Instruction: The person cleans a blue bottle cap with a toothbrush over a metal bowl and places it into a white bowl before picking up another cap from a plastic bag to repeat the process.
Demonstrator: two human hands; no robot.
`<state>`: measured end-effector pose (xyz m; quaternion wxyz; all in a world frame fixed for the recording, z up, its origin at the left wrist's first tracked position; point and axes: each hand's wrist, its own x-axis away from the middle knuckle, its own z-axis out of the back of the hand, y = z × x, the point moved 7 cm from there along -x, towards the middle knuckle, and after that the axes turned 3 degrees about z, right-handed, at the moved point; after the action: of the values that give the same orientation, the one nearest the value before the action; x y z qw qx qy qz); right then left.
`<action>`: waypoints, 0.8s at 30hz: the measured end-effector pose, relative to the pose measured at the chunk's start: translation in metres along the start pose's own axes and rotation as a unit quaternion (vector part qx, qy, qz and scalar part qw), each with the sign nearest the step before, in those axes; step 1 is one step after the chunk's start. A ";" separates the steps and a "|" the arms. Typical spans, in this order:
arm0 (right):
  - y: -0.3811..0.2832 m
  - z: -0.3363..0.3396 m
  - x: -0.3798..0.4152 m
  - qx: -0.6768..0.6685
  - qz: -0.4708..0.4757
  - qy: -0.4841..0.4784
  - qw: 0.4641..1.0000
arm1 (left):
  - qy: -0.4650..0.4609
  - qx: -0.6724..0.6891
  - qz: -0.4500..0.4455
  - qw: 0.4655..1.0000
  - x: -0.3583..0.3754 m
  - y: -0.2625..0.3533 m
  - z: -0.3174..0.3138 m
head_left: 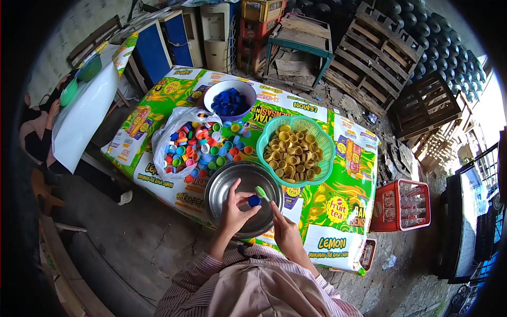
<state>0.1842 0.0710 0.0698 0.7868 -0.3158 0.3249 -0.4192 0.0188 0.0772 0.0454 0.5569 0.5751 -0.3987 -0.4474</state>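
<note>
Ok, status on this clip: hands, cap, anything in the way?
Left hand holds a blue cap over the steel bowl. Right hand holds a green tool at the cap. Nothing in the way.

Bowl (222, 187) stands nearest on the table (338, 211). Bag (163, 132) behind-left, basket (325, 142) behind-right. Tub (211, 95) lies farthest back.

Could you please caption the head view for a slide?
Left hand holds a blue cap, right hand a green tool.
</note>
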 end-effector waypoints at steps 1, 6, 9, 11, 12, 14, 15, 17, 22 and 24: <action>0.000 0.002 0.000 -0.001 0.000 -0.002 1.000 | 0.000 -0.005 -0.012 1.000 0.001 0.000 0.000; -0.009 0.002 0.005 -0.028 -0.005 -0.041 0.999 | 0.005 -0.059 -0.061 0.996 0.000 0.010 0.005; -0.002 -0.002 0.002 -0.011 -0.029 -0.044 0.999 | -0.003 -0.091 -0.079 0.993 0.001 0.014 0.005; -0.003 0.003 -0.003 0.008 -0.036 -0.042 0.998 | 0.003 -0.101 -0.080 0.992 0.000 0.017 0.006; -0.010 0.003 0.000 0.025 0.002 -0.055 0.998 | 0.009 -0.109 -0.080 0.991 0.000 0.018 0.007; -0.008 -0.003 0.005 0.037 -0.001 -0.071 0.997 | 0.002 -0.117 -0.074 0.990 -0.002 0.019 0.008; -0.006 -0.006 0.007 0.049 -0.004 -0.087 0.995 | -0.004 -0.125 -0.068 0.990 -0.003 0.019 0.009; 0.005 0.002 0.001 0.044 -0.050 -0.046 0.997 | -0.006 -0.124 -0.069 0.990 -0.001 0.022 0.010; -0.010 -0.004 0.010 -0.057 0.022 -0.017 0.998 | -0.049 0.137 0.058 0.988 -0.003 -0.008 0.014; -0.003 -0.002 0.006 -0.072 -0.004 -0.005 0.997 | -0.049 0.204 0.105 0.972 -0.003 -0.019 0.014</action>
<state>0.1841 0.0640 0.0693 0.7622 -0.3750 0.3487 -0.3961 0.0036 0.0769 0.0273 0.4517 0.6087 -0.5666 -0.3232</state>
